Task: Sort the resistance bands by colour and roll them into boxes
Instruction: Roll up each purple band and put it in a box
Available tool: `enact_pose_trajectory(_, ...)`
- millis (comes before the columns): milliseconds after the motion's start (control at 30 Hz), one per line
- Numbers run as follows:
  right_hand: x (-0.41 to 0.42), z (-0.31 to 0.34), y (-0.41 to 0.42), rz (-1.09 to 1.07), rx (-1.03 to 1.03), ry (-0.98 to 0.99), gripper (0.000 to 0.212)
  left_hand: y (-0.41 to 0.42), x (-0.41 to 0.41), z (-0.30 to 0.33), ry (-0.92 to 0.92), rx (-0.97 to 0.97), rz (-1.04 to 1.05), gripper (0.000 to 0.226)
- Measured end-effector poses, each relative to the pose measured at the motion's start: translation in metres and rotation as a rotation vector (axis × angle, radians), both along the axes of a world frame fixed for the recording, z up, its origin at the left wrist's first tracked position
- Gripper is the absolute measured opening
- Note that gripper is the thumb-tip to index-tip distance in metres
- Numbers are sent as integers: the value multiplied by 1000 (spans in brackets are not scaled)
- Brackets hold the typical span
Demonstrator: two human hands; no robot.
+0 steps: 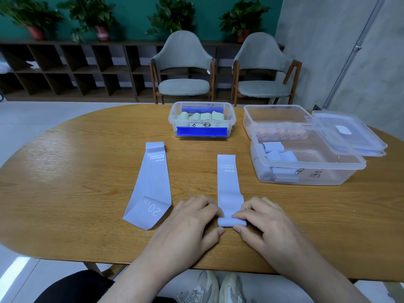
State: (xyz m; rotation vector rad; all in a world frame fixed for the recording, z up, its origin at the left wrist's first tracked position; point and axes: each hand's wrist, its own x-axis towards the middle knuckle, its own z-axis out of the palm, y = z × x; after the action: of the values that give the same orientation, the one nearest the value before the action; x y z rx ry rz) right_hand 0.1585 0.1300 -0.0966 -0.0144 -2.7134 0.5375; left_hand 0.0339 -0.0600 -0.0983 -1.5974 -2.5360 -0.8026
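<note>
At table's near edge: one lavender resistance band (228,184), flat, lying lengthwise away from the person, its near end wound into a small roll. Left hand (192,221) and right hand (264,219) pinch that roll from either side, fingers curled over it, thumbs beneath. Second lavender band (150,186), just left, flat, both ends folded over; printed "20 LB" and "MEDIUM". Front clear box (306,162), right: rolled lavender bands, handwritten label unreadable. Rear clear box (276,119): pinkish contents, indistinct. Centre box (202,120): pale green rolls, blue clips. Lid (349,133) at far right. Surface: oval wooden table (76,182). Room: two grey chairs (184,66), dark shelving, potted plants, teal wall.
</note>
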Motion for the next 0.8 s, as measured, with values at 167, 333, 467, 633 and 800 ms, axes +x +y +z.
enact_pose_trajectory(167, 0, 2, -1, -7, -20, -34, 21, 0, 0, 1, 13, 3, 2, 17)
enact_pose_trajectory(333, 1, 4, -2, 4, -16, -41, 15, 1, 1, 2, -2, 0, 1, 29)
enact_pose_trajectory(467, 1, 4, -2, 2, -6, -48, 16, 0, 0, 1, -1, -9, -9, 25)
enact_pose_trajectory(633, 1, 4, -2, -7, -6, -59, 13, 0, 0, 1, 5, -10, -12, 18)
enact_pose_trajectory(800, 1, 4, -1, -1, -8, -48, 8, 1, 0, 1, 5, -9, -10, 25)
